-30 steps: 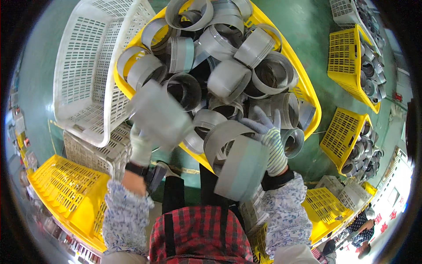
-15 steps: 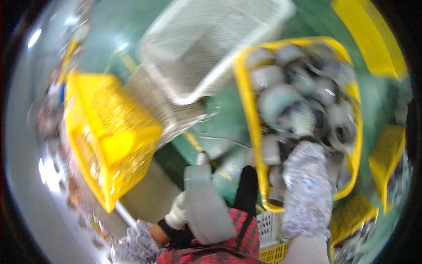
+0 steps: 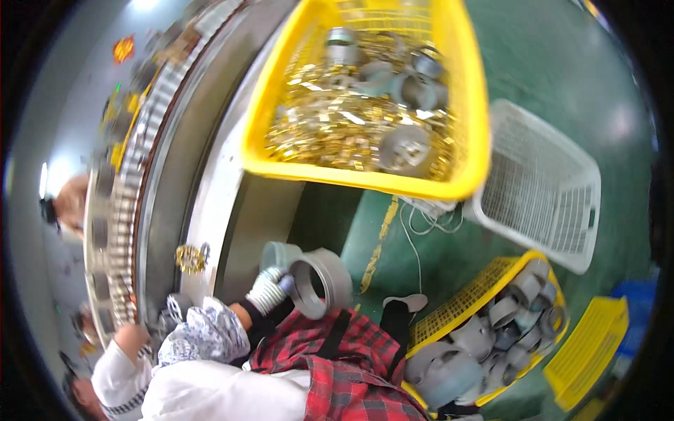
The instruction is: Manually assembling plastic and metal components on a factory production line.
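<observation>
My left hand [image 3: 268, 290], in a whitish knit glove with a dark cuff, is closed on a wide grey pipe fitting [image 3: 337, 274] in front of my checked apron [image 3: 337, 340]. A paler, greenish-grey fitting [image 3: 279, 252] sits directly behind it, against the same hand. To my right, a yellow basket [image 3: 449, 312] holds several grey pipe fittings [image 3: 472, 337] heaped together. A dark cuff [image 3: 458, 409] shows at that basket's lower edge; the fingers of my right hand cannot be made out among the pieces.
A tilted yellow crate [image 3: 365, 184] ahead holds gold-coloured metal pieces [image 3: 323, 133] and a few grey fittings. A white basket [image 3: 593, 210] stands on the green floor behind it. Left runs a metal bench with a roller conveyor [image 3: 151, 112]. A co-worker's sleeve [image 3: 112, 379] is at lower left.
My view has swung left, bringing the bench, conveyor and crate contents into sight. The fitting in my left hand has turned so its round opening shows. My right hand is now mostly hidden.
</observation>
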Available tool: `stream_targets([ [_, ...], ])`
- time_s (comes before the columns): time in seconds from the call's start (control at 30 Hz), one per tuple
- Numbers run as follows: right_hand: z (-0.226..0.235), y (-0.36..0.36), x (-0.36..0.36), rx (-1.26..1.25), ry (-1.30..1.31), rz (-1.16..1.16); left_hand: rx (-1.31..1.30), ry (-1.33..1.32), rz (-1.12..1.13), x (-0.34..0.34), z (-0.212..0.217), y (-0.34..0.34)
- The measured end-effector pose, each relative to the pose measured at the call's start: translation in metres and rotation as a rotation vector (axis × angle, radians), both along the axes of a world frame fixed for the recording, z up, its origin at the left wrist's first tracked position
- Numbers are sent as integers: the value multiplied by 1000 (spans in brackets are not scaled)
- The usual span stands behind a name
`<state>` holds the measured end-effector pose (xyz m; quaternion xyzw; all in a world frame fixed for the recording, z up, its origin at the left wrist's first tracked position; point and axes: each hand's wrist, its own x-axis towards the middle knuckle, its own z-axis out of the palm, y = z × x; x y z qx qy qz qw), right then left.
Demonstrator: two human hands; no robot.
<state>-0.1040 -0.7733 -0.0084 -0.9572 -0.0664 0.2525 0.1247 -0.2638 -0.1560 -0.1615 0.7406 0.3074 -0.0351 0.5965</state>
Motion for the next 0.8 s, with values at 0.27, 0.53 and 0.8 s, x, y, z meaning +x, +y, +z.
stream_targets([
  [0.27, 20, 321, 79, 684, 395, 382, 594, 1, 137, 111, -29, 96],
  [0.53, 52, 450, 166, 353, 38, 1413, 658, 249, 89, 215, -15, 111],
  [0.8, 34, 476, 220, -157, -77, 1457, 604, 215, 77, 209, -12, 125],
])
